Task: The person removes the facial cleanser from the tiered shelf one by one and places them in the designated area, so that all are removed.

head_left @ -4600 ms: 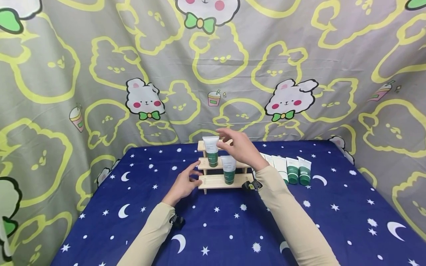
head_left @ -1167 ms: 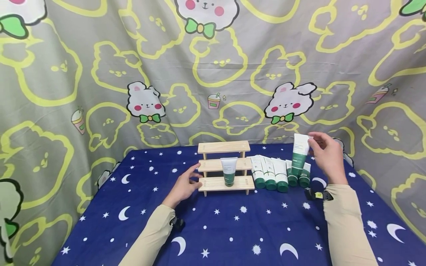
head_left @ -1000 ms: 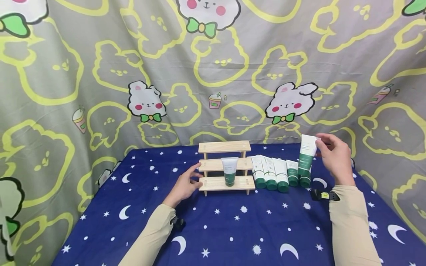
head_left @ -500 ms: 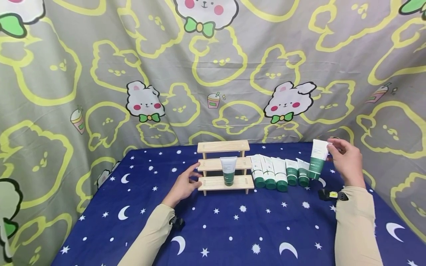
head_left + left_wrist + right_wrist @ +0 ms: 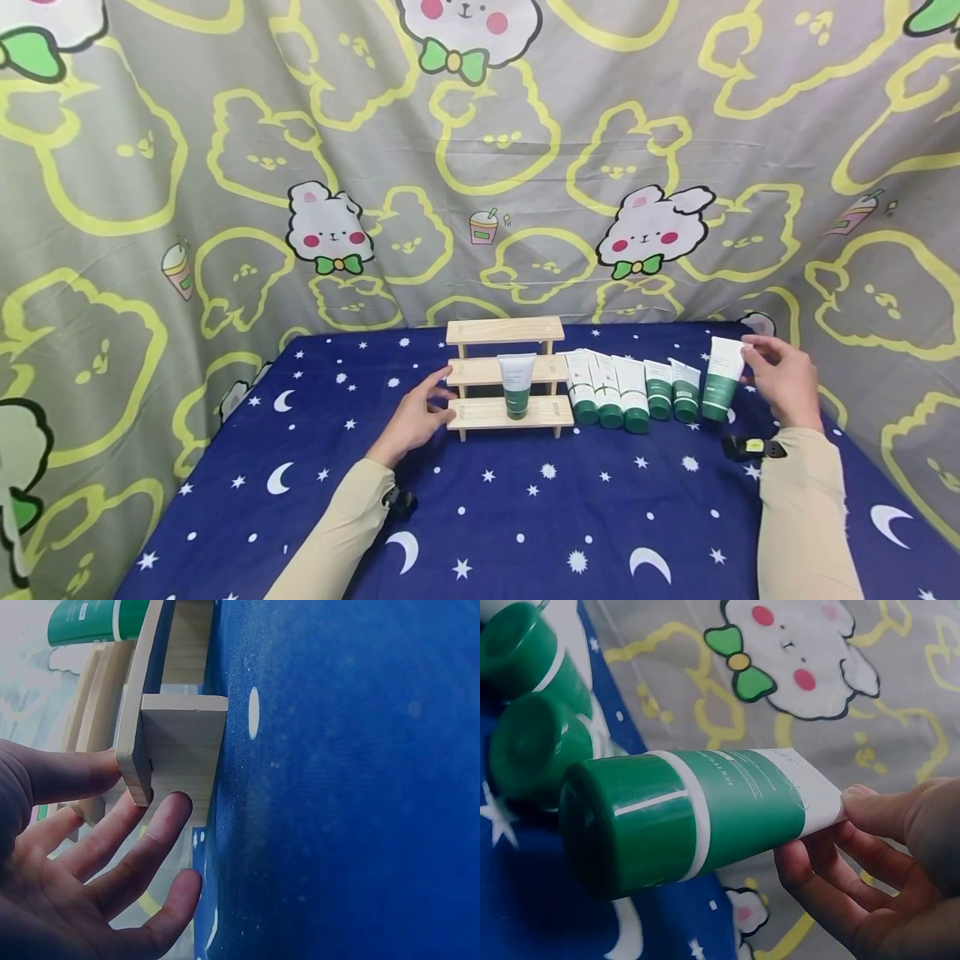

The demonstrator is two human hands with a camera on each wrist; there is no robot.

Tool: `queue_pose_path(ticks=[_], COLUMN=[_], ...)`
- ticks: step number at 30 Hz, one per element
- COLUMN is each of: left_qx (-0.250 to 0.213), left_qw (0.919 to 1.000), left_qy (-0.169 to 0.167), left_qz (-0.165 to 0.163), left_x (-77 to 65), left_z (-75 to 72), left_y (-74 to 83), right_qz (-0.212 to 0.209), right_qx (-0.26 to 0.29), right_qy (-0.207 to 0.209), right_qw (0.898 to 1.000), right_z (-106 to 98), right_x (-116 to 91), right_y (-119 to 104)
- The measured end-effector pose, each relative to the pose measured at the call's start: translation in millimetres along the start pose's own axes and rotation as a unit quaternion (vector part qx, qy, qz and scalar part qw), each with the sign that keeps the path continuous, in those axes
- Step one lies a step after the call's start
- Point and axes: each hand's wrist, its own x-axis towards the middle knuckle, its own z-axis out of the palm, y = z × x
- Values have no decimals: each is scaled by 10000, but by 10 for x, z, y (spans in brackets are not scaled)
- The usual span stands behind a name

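My right hand (image 5: 783,379) pinches a white and green squeeze tube (image 5: 722,379) by its flat white end, between thumb and fingers. In the right wrist view the green cap (image 5: 630,825) points away from the hand. The tube stands nearly upright, cap down, low over the cloth at the right end of a row of tubes (image 5: 633,392). My left hand (image 5: 416,421) rests its fingertips on the left end of a three-step wooden stand (image 5: 472,412). In the left wrist view its fingers are spread, the thumb (image 5: 97,774) at a shelf's edge.
One tube (image 5: 517,387) stands cap down on the stand's lowest step. The row of several tubes leans close by the stand's right side. A dark blue cloth (image 5: 487,508) with stars and moons covers the table. A patterned curtain (image 5: 420,150) hangs behind.
The right hand took the tube off the stand's middle step, carried it right past the row and lowered it towards the cloth. The left hand has stayed at the stand.
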Motion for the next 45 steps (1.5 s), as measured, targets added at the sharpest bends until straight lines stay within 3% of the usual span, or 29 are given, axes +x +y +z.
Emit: queue_pose_path(ticks=[22,33,45], left_qx=[-50,6,11], left_qw=[10000,10000,10000], left_qy=[0,1,-6], left_qz=[40,33,3], left_x=[9,3,-8], left_z=[2,0,-2], left_y=[-15,-10,12], right_qz=[217,447,1042], right_qx=[664,666,844], right_qy=[-518,-1117,-1833], right_qw=[9962,9905,9739], right_z=[209,213,95], right_x=[24,25,22], right_y=[332,386,506])
